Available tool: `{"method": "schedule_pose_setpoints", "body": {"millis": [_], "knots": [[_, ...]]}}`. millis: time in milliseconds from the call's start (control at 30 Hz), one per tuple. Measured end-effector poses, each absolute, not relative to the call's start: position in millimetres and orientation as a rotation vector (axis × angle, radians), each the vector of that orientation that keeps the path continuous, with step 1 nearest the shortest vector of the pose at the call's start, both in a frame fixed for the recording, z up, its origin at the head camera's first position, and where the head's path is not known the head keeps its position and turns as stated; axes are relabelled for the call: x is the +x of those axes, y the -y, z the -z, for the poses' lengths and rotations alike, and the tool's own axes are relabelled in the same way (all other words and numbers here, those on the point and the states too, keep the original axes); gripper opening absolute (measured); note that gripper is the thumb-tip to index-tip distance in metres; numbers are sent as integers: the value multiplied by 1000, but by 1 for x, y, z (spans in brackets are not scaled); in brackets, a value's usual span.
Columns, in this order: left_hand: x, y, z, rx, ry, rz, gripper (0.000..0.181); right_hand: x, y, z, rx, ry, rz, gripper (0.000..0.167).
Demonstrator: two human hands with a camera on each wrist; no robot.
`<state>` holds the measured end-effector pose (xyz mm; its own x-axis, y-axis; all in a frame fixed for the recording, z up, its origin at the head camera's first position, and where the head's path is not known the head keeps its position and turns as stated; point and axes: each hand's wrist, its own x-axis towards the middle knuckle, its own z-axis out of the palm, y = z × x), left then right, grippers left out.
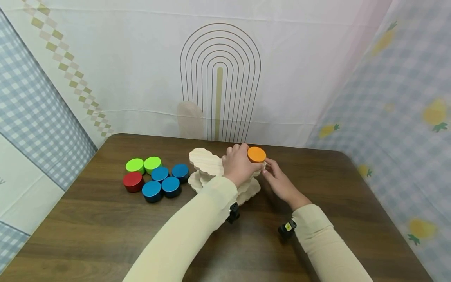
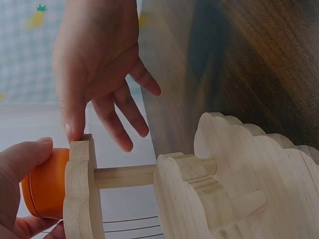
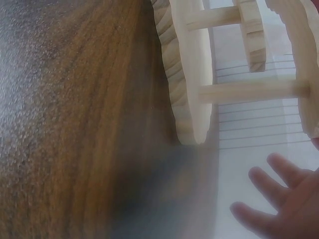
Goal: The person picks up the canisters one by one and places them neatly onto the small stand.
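Observation:
A pale wooden stand with scalloped tiers (image 1: 206,161) joined by dowels rises from the table. On its right upper tier (image 2: 79,194) sits an orange round container (image 1: 256,154), also seen in the left wrist view (image 2: 50,184). My left hand (image 1: 239,164) grips the orange container between thumb and fingers. At that tier's right edge, my right hand (image 1: 283,186) touches the wood with thumb and index finger, the other fingers spread apart (image 2: 102,74). In the right wrist view the stand's base (image 3: 192,74) and a dowel (image 3: 254,91) show beside the right hand (image 3: 294,204).
Left of the stand on the brown table (image 1: 95,219) stand several blue containers (image 1: 152,190), two green ones (image 1: 135,165) and a red one (image 1: 133,181). A white patterned cloth (image 1: 148,58) hangs behind the table, with checked cloth (image 1: 394,129) at the right.

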<state>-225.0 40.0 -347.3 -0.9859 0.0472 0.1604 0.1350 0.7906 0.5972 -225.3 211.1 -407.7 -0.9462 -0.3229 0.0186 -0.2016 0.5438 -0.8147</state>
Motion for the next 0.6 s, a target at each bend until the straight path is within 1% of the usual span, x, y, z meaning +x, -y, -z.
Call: {"method": "schedule_pose_setpoints", "body": {"millis": [400,500,600], "knots": [[-225,-41,347,-139,2846,971,58,-225,-211,408,-436,-2646,1361,58],[-225,-40,349,-143,2847,971,61,-226,-211,408,-429,-2655,1341,58],[-224,-38,349,-147,2850,969,68,-226,-211,407,-416,-2655,1336,59]]}}
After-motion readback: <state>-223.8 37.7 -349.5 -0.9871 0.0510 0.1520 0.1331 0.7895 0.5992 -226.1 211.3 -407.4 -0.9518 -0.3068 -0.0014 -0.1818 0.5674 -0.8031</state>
